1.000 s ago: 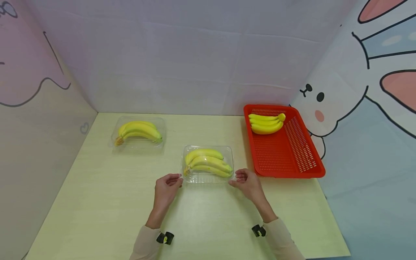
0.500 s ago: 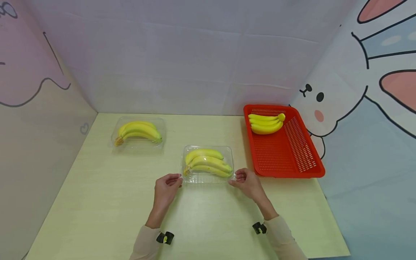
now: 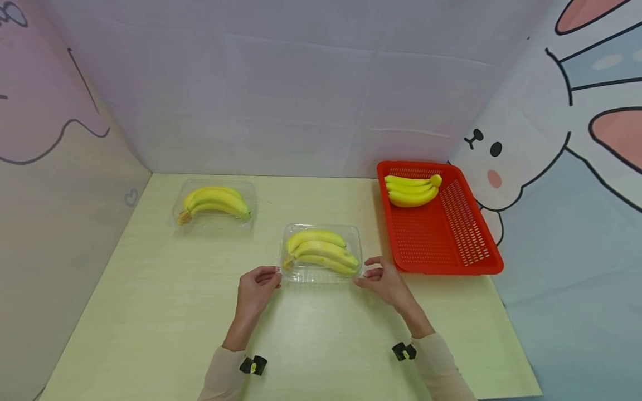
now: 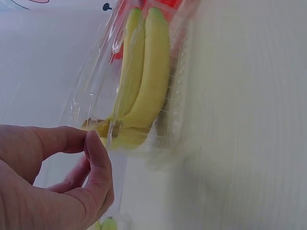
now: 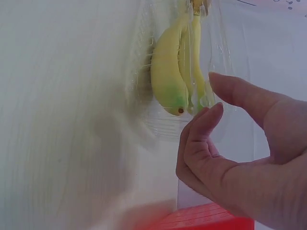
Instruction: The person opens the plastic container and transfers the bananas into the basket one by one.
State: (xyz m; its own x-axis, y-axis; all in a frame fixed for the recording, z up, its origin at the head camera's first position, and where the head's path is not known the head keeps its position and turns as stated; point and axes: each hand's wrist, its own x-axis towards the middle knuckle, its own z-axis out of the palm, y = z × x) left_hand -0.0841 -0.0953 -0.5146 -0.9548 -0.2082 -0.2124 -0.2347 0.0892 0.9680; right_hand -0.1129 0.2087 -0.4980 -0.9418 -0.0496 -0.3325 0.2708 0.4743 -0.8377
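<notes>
A clear plastic clamshell box (image 3: 321,276) with a bunch of bananas (image 3: 321,253) inside lies mid-table, its lid down over the fruit. At its near left corner my left hand (image 3: 256,292) pinches the rim between thumb and forefinger, as the left wrist view shows the fingertips (image 4: 93,141) meeting there. My right hand (image 3: 388,287) is at the near right corner, thumb and forefinger apart with the box's edge close between them. In the right wrist view the banana tips (image 5: 175,103) show through the plastic.
A second clear box (image 3: 248,192) with bananas (image 3: 213,201) stands at the back left. A red basket (image 3: 441,245) at the right holds another banana bunch (image 3: 411,191) near its back. Fabric walls (image 3: 301,100) border the table (image 3: 321,345) behind and at both sides.
My right forefinger has lifted and spread away from the thumb at the box's corner. The left hand and the box have stayed in place.
</notes>
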